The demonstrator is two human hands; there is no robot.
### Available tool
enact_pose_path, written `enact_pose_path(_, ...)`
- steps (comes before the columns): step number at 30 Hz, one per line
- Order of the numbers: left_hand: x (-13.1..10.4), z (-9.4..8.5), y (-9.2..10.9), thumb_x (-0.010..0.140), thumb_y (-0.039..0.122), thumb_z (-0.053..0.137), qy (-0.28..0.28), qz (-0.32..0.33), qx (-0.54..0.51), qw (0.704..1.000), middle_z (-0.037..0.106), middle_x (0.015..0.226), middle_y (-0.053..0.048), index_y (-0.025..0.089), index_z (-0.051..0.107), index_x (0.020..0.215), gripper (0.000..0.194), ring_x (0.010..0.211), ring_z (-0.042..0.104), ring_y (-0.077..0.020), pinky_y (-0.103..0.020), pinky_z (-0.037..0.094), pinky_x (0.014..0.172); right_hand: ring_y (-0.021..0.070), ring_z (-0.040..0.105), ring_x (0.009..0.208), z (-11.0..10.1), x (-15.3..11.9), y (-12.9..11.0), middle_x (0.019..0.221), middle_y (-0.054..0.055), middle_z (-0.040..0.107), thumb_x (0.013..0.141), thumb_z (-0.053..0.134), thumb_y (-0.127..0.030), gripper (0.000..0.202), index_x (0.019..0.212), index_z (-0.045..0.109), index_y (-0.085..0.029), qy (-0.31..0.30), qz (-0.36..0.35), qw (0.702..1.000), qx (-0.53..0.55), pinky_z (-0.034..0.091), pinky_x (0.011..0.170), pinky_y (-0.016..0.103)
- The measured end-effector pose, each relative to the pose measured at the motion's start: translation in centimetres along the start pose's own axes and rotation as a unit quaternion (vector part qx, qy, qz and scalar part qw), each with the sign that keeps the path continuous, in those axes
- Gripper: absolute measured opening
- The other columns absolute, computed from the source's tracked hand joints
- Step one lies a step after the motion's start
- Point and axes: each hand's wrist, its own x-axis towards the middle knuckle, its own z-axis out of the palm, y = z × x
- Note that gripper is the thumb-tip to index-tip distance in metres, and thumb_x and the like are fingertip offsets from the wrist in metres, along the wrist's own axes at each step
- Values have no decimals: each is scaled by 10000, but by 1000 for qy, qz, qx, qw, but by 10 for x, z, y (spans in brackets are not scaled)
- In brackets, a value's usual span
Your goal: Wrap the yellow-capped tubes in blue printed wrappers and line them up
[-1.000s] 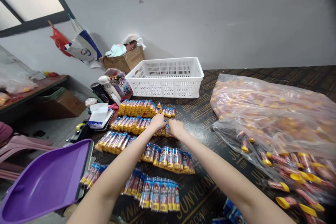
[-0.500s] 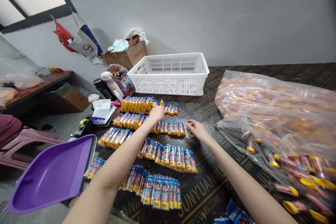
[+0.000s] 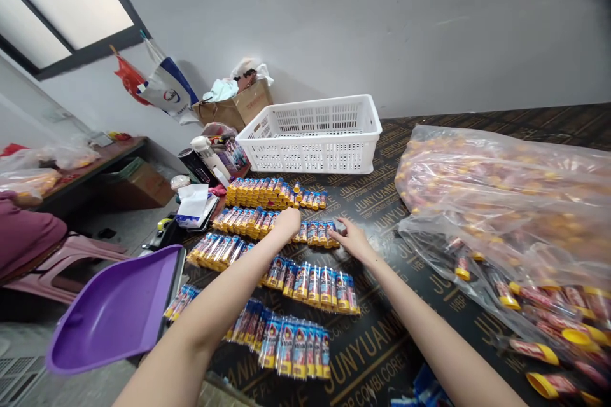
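Note:
My left hand [image 3: 289, 224] reaches over the second row of small tubes [image 3: 319, 233] with blue tops and yellow ends. Its fingers are curled down and closed, and what they hold, if anything, is hidden by the hand. At the right end of that same row my right hand [image 3: 354, 240] has its fingers and thumb apart, the thumb close to the last tubes. Behind lies a stacked row of like tubes [image 3: 258, 191]. Nearer to me are another row of tubes [image 3: 301, 281] and a front row of tubes [image 3: 300, 346], partly covered by my left forearm.
A white slotted crate [image 3: 310, 154] stands at the back. On the right, a large clear plastic bag [image 3: 501, 184] spills yellow-capped tubes. A purple dustpan [image 3: 119, 305] is at the left edge of the black table [image 3: 382, 331]. Beyond it, a person sits on a pink stool [image 3: 90, 261].
My left hand has come down from the back row to the second row. My right hand has shifted slightly left, its thumb nearer that row's end. The view has turned a little left.

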Motion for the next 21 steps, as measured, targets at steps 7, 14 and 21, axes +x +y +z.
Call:
enact_pose_path(7,3,7,4,775,149,551,0,11,22,1000,636,1092,-253,74,658,1030,286,1070,601,-303,-342,480,884,190,624,779,-2,0,5,825,48,661,750,640,-412,577,1245,513,-145,7,8,1000,19,459,761,302)
enact_pose_path(14,6,5,7,712,185,628,-36,-2,-36,999,676,1011,-231,89,671,933,245,1005,639,-294,-295,499,833,206,631,852,-12,0,7,888,77,672,704,688,-361,588,1218,540,-117,9,22,1000,4,458,787,299)
enact_pose_path(21,14,13,13,676,172,676,-111,-41,-176,977,704,695,-145,79,640,775,140,603,690,-230,-232,528,515,229,639,892,-28,-1,18,965,92,681,645,731,-382,595,1169,585,-141,23,36,999,-26,463,807,303)
